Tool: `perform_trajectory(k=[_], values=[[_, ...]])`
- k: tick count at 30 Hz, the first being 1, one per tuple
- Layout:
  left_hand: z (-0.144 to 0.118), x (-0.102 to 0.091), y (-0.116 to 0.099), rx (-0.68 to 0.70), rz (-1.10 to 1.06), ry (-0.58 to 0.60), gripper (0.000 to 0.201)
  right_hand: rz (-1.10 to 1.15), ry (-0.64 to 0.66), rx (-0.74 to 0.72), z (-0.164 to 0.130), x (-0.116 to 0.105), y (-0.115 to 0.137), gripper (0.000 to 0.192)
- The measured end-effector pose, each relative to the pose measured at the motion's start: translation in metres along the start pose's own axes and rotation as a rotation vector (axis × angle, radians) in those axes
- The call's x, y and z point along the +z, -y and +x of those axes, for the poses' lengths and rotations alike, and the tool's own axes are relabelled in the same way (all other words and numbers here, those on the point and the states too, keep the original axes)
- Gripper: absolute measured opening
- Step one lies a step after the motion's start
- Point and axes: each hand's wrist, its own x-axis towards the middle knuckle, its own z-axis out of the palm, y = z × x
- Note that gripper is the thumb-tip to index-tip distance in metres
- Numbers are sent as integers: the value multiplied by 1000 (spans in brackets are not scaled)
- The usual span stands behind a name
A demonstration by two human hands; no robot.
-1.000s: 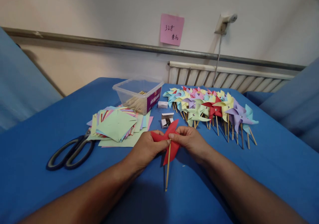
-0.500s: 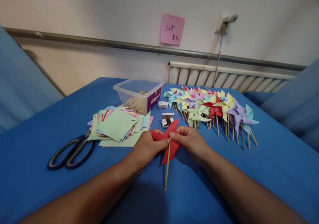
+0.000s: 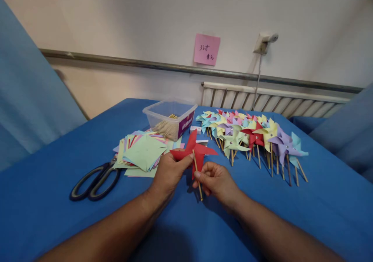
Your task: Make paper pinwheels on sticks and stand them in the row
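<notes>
A red paper pinwheel point(image 3: 200, 150) is held up in front of me, its back towards me, with a thin wooden stick point(image 3: 197, 168) running down from its centre. My left hand point(image 3: 171, 169) pinches the pinwheel at its middle, thumb by the top of the stick. My right hand point(image 3: 217, 180) is closed around the stick's lower half between thumb and fingers. Behind the pinwheel, a small open box is mostly hidden. To the left lies a pile of cut paper squares point(image 3: 145, 151), pale green on top, beside dark-handled scissors point(image 3: 96, 182).
A clear plastic tub point(image 3: 167, 126) of wooden sticks stands behind the paper. A small white box point(image 3: 196, 130) sits beside it. Many finished pinwheels point(image 3: 250, 133) in several colours lie at the right on the blue cloth point(image 3: 276, 211). A radiator point(image 3: 271, 100) runs along the wall.
My right hand has moved from the pinwheel's centre down onto the stick. The pinwheel has turned, and its stick now slants down to the right. The view has shifted slightly.
</notes>
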Motion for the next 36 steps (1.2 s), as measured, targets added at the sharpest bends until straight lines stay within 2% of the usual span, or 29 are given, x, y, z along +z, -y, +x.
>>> perform_trajectory(k=[10,17,23,25,31,33,36], values=[[-4,4,-4,-36,-108,4,22,-3,14,73,-1,-1,0,43],[-4,0,-7,-31,-201,81,19,26,-62,7,0,-6,7,42],[-6,-5,-12,46,-205,114,19,37,-77,-76,0,-8,11,38],[-6,-6,-14,59,-202,88,21,42,-60,-85,0,-9,10,37],[2,-8,-12,46,-240,-104,29,119,41,-99,-1,-13,10,33],[4,-9,-13,10,-272,-102,32,166,92,-87,-3,-13,12,31],[3,-9,-17,-18,-359,-21,32,240,199,-41,-7,-13,15,29]])
